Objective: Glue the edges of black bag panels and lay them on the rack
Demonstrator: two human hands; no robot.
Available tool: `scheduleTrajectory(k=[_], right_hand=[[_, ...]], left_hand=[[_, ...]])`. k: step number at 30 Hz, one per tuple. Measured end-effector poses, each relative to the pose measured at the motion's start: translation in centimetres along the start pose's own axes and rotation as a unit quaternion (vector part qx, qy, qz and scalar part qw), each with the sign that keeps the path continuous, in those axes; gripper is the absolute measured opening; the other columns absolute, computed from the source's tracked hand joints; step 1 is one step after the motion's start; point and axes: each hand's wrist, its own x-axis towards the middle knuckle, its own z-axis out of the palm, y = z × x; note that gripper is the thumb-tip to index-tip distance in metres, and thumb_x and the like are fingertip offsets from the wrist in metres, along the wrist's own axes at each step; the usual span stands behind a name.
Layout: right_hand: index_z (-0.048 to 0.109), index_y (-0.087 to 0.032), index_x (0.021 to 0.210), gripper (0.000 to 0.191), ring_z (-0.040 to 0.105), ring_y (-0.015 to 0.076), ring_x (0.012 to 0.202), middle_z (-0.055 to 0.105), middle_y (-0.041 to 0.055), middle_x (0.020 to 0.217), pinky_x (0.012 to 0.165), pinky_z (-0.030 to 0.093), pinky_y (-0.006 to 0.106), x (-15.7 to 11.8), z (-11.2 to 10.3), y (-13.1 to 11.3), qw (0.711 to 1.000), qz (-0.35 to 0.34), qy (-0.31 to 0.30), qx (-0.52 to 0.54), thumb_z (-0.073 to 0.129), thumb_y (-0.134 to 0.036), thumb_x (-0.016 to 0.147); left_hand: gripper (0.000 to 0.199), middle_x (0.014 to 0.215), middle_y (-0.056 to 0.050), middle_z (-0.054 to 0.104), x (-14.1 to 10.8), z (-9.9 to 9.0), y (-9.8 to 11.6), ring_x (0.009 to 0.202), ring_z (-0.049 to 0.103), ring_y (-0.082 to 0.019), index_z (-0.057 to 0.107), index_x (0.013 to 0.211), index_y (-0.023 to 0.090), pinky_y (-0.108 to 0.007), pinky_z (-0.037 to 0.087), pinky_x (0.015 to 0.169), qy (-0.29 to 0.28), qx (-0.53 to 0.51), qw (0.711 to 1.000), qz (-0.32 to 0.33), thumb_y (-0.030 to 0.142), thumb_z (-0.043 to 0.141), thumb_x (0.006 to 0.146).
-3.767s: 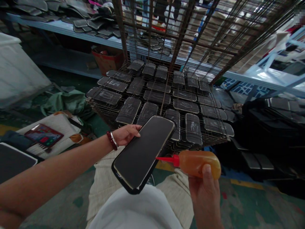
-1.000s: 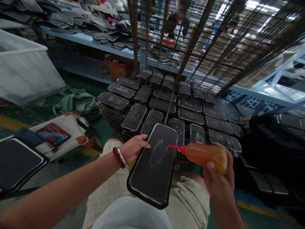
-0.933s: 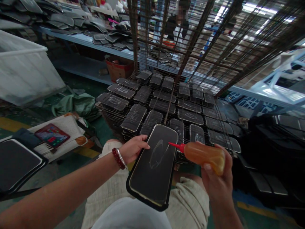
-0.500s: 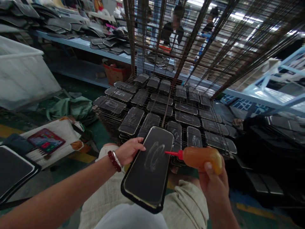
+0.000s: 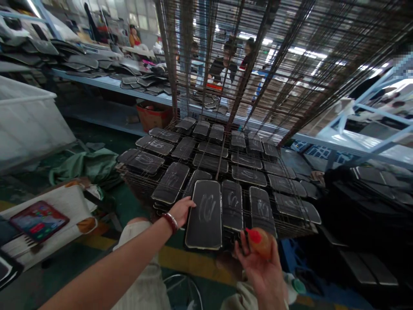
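Note:
My left hand (image 5: pixel 182 211) grips the left edge of a black, round-cornered panel (image 5: pixel 206 230) with a pale rim and wet-looking swirls on its face. That panel is over the near edge of the wire rack, tilted toward me; whether it rests on the wires I cannot tell. In my right hand (image 5: pixel 263 275) lies a squeeze bottle (image 5: pixel 263 246) of amber liquid, its red nozzle pointing toward the panel side, with some fingers loosely extended. Similar black panels (image 5: pixel 171 183) with swirl marks lie in rows on the rack, close beyond both hands.
Raised wire grids (image 5: pixel 237 107) lean up behind the panels. A blue bench (image 5: pixel 106 82) carries piles of black pieces at left, near a white bin (image 5: pixel 32 116). A tablet (image 5: pixel 38 221) lies on a cloth-covered surface. A capped bottle (image 5: pixel 292 288) stands beside my right hand. People work beyond the grids.
The panel has moved forward from above my lap to the rack's near edge, still in my left hand. My right hand has drawn the bottle down, away from the panel's face.

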Motion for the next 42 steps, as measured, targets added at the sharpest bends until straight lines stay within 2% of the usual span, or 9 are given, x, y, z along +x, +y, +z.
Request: scheduleTrajectory(k=[3, 8, 17, 25, 28, 31, 35, 39, 42], right_hand=[[0.064, -0.029, 0.11, 0.04, 0.055, 0.0344, 0.117, 0.067, 0.0048, 0.114, 0.094, 0.04, 0.066, 2.2, -1.1, 2.1, 0.999, 0.025, -0.014, 0.024, 0.068, -0.056, 0.08], [0.064, -0.028, 0.11, 0.045, 0.052, 0.0334, 0.121, 0.067, 0.0045, 0.114, 0.097, 0.042, 0.06, 4.4, -0.8, 4.2, 0.999, 0.017, -0.036, 0.013, 0.07, -0.058, 0.076], [0.062, -0.025, 0.113, 0.053, 0.052, 0.0331, 0.122, 0.065, 0.0077, 0.117, 0.096, 0.043, 0.057, 4.4, -0.4, 5.2, 0.999, 0.02, -0.022, -0.019, 0.071, -0.06, 0.075], [0.062, -0.024, 0.107, 0.05, 0.062, 0.0296, 0.106, 0.066, 0.0068, 0.113, 0.089, 0.049, 0.056, 4.1, 0.0, 5.5, 0.995, -0.043, 0.009, -0.089, 0.078, -0.053, 0.07], [0.063, -0.026, 0.101, 0.039, 0.065, 0.0216, 0.093, 0.069, -0.0001, 0.102, 0.08, 0.055, 0.042, 3.5, 1.0, 4.5, 0.986, -0.119, 0.016, -0.119, 0.079, -0.045, 0.071], [0.064, -0.025, 0.101, 0.035, 0.064, 0.0157, 0.091, 0.068, -0.003, 0.101, 0.075, 0.053, 0.029, 2.4, 3.6, 2.6, 0.965, -0.219, -0.003, -0.144, 0.079, -0.041, 0.073], [0.064, -0.024, 0.105, 0.036, 0.061, 0.0157, 0.101, 0.066, -0.0012, 0.106, 0.092, 0.048, 0.031, -0.3, 8.9, -1.0, 0.923, -0.336, -0.064, -0.176, 0.079, -0.04, 0.076], [0.063, -0.023, 0.112, 0.038, 0.06, 0.0166, 0.101, 0.063, 0.0009, 0.104, 0.101, 0.042, 0.036, -3.5, 13.0, -3.5, 0.823, -0.487, -0.158, -0.247, 0.075, -0.039, 0.08], [0.061, -0.023, 0.112, 0.046, 0.058, 0.0164, 0.097, 0.06, 0.0003, 0.103, 0.104, 0.038, 0.038, -5.1, 13.2, -3.7, 0.782, -0.53, -0.154, -0.288, 0.081, -0.037, 0.073]], left_hand=[[0.028, 0.065, -0.002, 0.066, 2.5, 1.0, -0.2, 0.056, 0.065, -0.02, 0.052, 0.083, 0.017, -0.033, 0.055, 0.056, 0.014, 0.006, 1.0, -0.013, 0.001, 0.057, 0.061], [0.018, 0.063, -0.004, 0.066, 3.6, 0.8, -0.1, 0.056, 0.066, -0.02, 0.053, 0.078, 0.016, -0.032, 0.055, 0.056, 0.018, 0.021, 0.998, -0.05, 0.004, 0.06, 0.066], [0.011, 0.074, -0.009, 0.071, -3.8, -3.4, -2.4, 0.06, 0.066, -0.016, 0.06, 0.085, 0.012, -0.027, 0.056, 0.06, -0.002, -0.028, 0.987, -0.157, 0.022, 0.055, 0.084], [0.027, 0.073, 0.0, 0.066, -3.7, -1.4, -4.9, 0.06, 0.062, -0.015, 0.055, 0.086, 0.018, -0.024, 0.048, 0.047, 0.086, -0.009, 0.994, -0.061, 0.006, 0.061, 0.063], [0.03, 0.067, 0.001, 0.064, -3.6, -1.1, -4.8, 0.056, 0.059, -0.014, 0.057, 0.084, 0.017, -0.024, 0.047, 0.049, 0.086, 0.005, 0.995, -0.046, 0.003, 0.059, 0.058], [0.03, 0.067, 0.0, 0.064, -4.7, -1.3, -4.5, 0.056, 0.058, -0.012, 0.059, 0.084, 0.015, -0.022, 0.046, 0.051, 0.054, 0.015, 0.998, -0.036, 0.004, 0.06, 0.056], [0.037, 0.073, -0.002, 0.067, -7.1, -1.0, -3.7, 0.061, 0.061, -0.013, 0.061, 0.09, 0.014, -0.022, 0.048, 0.056, -0.003, 0.013, 0.999, -0.039, 0.005, 0.062, 0.054], [0.038, 0.079, -0.004, 0.07, -9.4, -0.2, -2.8, 0.065, 0.063, -0.013, 0.062, 0.092, 0.014, -0.022, 0.049, 0.059, -0.038, 0.016, 0.998, -0.046, 0.006, 0.064, 0.054], [0.039, 0.081, -0.004, 0.071, -10.8, 0.4, -2.2, 0.065, 0.064, -0.014, 0.062, 0.091, 0.014, -0.022, 0.049, 0.058, -0.063, 0.011, 0.996, -0.054, 0.006, 0.065, 0.053]])
